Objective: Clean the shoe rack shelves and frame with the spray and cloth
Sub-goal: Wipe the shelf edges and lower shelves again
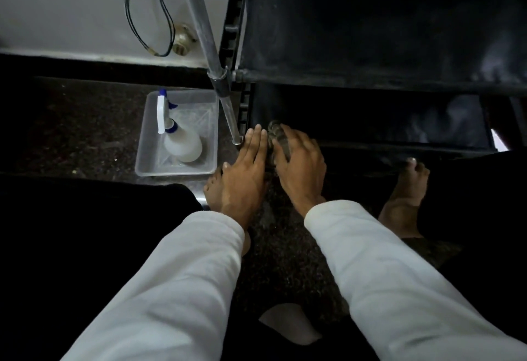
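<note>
At 12 o'clock the right hand [299, 160] curls its grip round a dark grey cloth [278, 135] low on the black fabric shoe rack [370, 32]; the left hand [245, 166] lies spread. The white spray bottle [179, 141] stands at 10 o'clock; wiping seems midway.

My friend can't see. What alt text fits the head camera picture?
A crouching person's right hand holds a grey cloth at the bottom shelf of a black shoe rack, left hand flat beside it. A spray bottle sits in a clear tray nearby.
</note>
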### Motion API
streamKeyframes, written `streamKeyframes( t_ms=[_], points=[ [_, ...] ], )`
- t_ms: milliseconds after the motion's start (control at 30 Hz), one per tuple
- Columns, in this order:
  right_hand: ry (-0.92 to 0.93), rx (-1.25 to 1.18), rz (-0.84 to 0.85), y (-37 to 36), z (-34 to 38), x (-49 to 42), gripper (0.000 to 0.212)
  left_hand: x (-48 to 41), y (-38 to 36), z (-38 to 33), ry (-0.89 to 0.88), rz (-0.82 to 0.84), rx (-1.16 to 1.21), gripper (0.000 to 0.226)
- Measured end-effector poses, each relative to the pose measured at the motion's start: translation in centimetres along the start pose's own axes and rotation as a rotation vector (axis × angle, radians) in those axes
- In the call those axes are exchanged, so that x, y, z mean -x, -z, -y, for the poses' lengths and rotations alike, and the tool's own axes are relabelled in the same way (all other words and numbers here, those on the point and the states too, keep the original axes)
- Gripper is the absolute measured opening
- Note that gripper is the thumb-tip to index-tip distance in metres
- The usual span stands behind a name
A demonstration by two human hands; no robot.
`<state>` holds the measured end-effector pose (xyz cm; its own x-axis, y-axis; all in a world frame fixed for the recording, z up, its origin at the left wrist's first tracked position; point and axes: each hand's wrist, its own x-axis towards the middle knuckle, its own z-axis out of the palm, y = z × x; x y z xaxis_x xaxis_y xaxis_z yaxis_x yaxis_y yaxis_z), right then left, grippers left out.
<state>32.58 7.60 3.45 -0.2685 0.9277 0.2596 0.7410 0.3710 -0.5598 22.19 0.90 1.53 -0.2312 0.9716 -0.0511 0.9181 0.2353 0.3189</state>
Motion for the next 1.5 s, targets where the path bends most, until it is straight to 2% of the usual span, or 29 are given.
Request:
streamKeyframes(
  t_ms=[100,167,267,400,500,567,700,867,1000,1100,1267,1400,1500],
  points=[
    [-0.034,0.067,-0.017,1.0,-1.6,0.1,0.039,0.0,0.0,0.0,-0.010,-0.002,-0.064,0.092],
    [-0.077,0.079,-0.126,1.7,-3.2,0.3,0.038,0.1,-0.1,-0.2,0.023,-0.004,-0.092,0.100],
    [-0.116,0.078,-0.232,3.0,-6.0,0.6,0.036,0.0,-0.4,-0.5,0.057,-0.018,-0.090,0.097],
    [-0.184,0.056,-0.231,2.7,-5.2,0.7,0.035,-0.6,-1.5,0.4,0.037,-0.057,0.032,0.100],
    [-0.220,-0.007,-0.245,2.0,-4.3,0.7,0.034,-0.8,-2.1,0.7,0.044,-0.091,0.037,0.104],
    [-0.206,-0.021,-0.208,1.3,-3.4,0.6,0.035,-0.8,-2.3,0.8,0.040,-0.090,0.051,0.099],
    [-0.099,-0.022,0.002,-1.0,1.1,0.7,0.039,-1.0,-1.9,0.9,0.046,-0.114,0.137,0.076],
    [-0.029,0.032,0.112,1.1,-0.2,-0.1,0.044,-0.4,-1.2,0.3,0.053,-0.082,0.068,0.086],
    [-0.121,0.062,0.131,3.5,-2.1,-0.2,0.049,-0.2,-0.2,-0.8,0.077,-0.033,0.005,0.089],
    [-0.199,0.104,0.066,6.4,-6.0,-0.1,0.058,-0.2,0.5,-1.6,0.086,-0.003,-0.033,0.094],
    [-0.269,0.172,0.033,9.0,-7.7,-0.5,0.044,-0.5,0.3,-2.1,0.123,0.034,-0.025,0.104],
    [-0.305,-0.024,-0.020,10.7,-8.5,-0.2,0.037,-1.1,1.4,-3.9,0.151,0.014,-0.061,0.084],
    [-0.392,0.037,-0.136,12.1,-9.9,0.8,0.036,-2.2,1.6,-6.0,-0.006,-0.164,-0.070,0.066]
  ],
)
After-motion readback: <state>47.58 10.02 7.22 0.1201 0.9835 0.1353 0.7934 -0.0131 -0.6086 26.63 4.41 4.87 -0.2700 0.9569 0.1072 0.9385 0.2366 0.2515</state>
